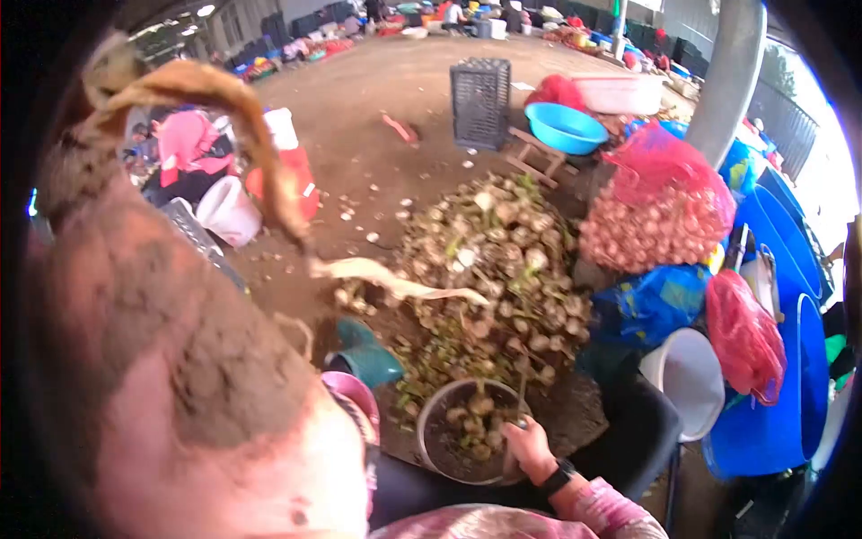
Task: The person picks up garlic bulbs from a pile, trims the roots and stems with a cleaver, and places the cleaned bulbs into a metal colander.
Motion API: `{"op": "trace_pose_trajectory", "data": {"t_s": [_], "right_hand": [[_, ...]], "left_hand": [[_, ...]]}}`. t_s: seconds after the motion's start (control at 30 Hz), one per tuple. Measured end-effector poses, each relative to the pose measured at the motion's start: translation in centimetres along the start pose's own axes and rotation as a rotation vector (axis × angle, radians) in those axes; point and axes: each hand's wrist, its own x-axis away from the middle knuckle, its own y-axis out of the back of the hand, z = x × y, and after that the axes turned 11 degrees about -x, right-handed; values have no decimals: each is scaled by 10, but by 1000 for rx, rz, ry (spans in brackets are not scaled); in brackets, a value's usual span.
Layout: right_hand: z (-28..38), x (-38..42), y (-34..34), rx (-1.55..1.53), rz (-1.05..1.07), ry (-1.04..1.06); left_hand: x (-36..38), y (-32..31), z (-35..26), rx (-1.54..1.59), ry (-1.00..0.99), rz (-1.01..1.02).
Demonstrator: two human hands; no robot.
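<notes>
Holding: one slim tool (523, 386), long axis pointing away from the body, right hand (532, 451) closed round its near end. Bulbs (478, 426) in a bucket (421, 431), just left of that grip; heap (521, 296) beyond. Left hand: grip indistinguishable in a blurred, mud-caked mass (224, 377).
</notes>
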Motion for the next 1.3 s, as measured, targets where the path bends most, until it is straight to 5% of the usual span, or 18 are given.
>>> {"op": "trace_pose_trajectory", "data": {"t_s": [0.4,0.47,0.53,0.57,0.6,0.73,0.93,1.07,1.3], "right_hand": [[27,14,-8,1,-1,-43],[36,19,-12,-21,13,-65],[29,15,-11,-21,34,-45],[22,12,-7,-14,31,-30],[18,7,-7,-9,37,-14],[-2,-8,1,-150,95,-26],[0,-5,0,-142,74,-62],[17,10,-9,-141,85,-55],[21,12,-11,-105,62,-81]], "left_hand": [[39,-19,-23,-52,160,32],[96,-14,-28,-41,589,52],[97,-27,-21,-249,732,274],[117,-28,-16,-19,1013,208],[162,-22,4,-133,786,258],[245,-19,9,187,1387,331],[305,7,15,-234,1509,532],[344,14,20,-114,1737,431],[361,4,17,-65,1692,439]]}}
